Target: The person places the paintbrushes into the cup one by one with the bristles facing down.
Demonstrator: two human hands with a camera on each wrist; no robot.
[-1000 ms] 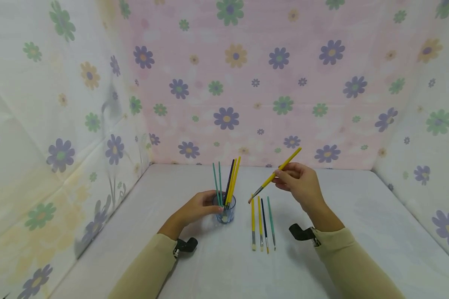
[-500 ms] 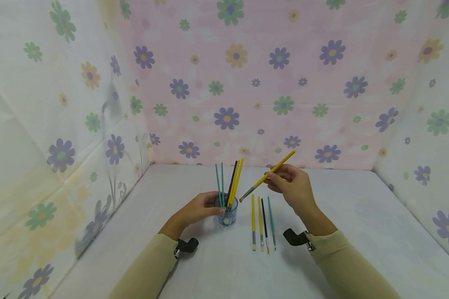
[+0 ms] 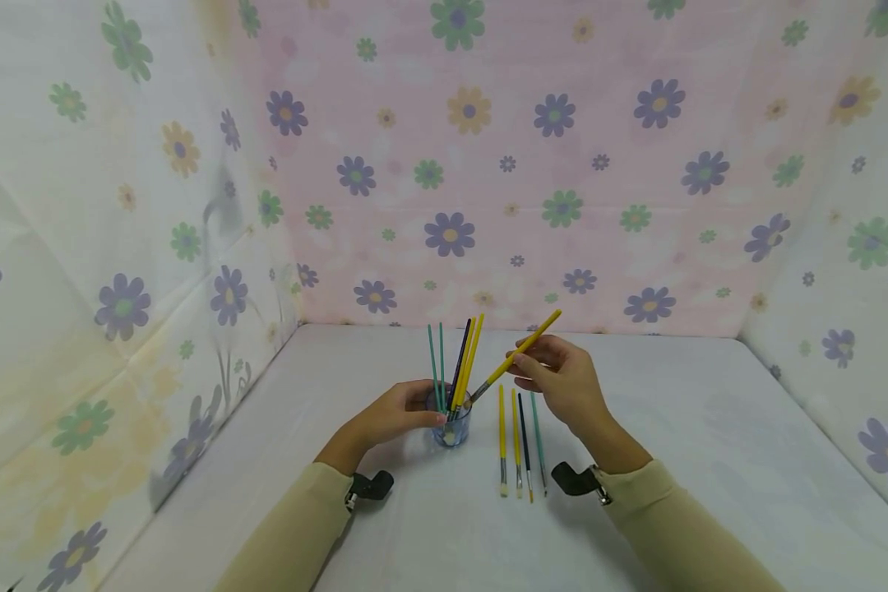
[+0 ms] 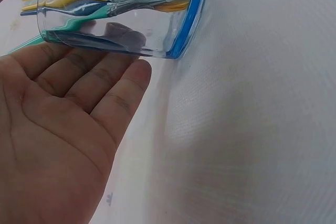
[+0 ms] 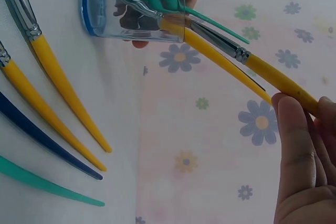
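Note:
A clear glass (image 3: 455,433) with a blue base stands on the table, holding several paintbrushes, bristles down: teal, dark and yellow handles. My left hand (image 3: 381,418) grips the glass from its left side, thumb in front; in the left wrist view its fingers (image 4: 113,90) lie along the wall. My right hand (image 3: 562,382) pinches a yellow paintbrush (image 3: 521,349) by its handle, tilted, bristles pointing down-left. Its bristle end is at the glass's rim; how far inside it reaches I cannot tell. In the right wrist view, its metal ferrule (image 5: 220,38) meets the rim.
Right of the glass several paintbrushes lie side by side, bristles toward me: two yellow (image 3: 502,436), (image 3: 517,436) ones, a dark blue one (image 3: 524,432) and a teal one (image 3: 538,436). Flowered cloth (image 3: 481,189) closes off the white table (image 3: 385,526) behind and at both sides.
My right hand has moved left and slightly down, bringing the yellow paintbrush from above the lying brushes to the glass's rim. The glass shifted slightly right with my left hand still holding it.

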